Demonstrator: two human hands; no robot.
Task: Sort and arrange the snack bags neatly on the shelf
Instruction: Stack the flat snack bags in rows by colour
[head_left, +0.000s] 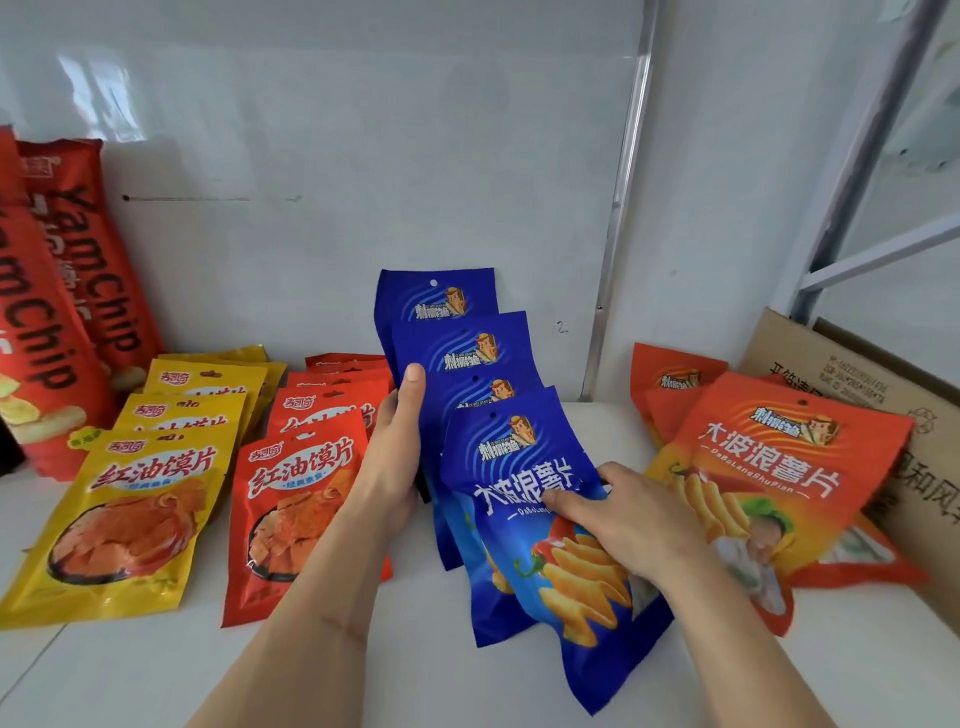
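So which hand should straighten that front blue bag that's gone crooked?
Probably the right hand: it already lies flat on the tilted front blue bag and could turn it. The left hand is busy bracing the left edge of the blue bags behind.

— How is the left hand (392, 457) set?
— Forearm reaching up from below, palm turned inward, thumb raised straight, fingers curled out of sight behind what it grips.
— And the right hand (631, 517)?
— Palm down, fingers spread and pointing left, pressing flat, wrist angled in from the lower right.
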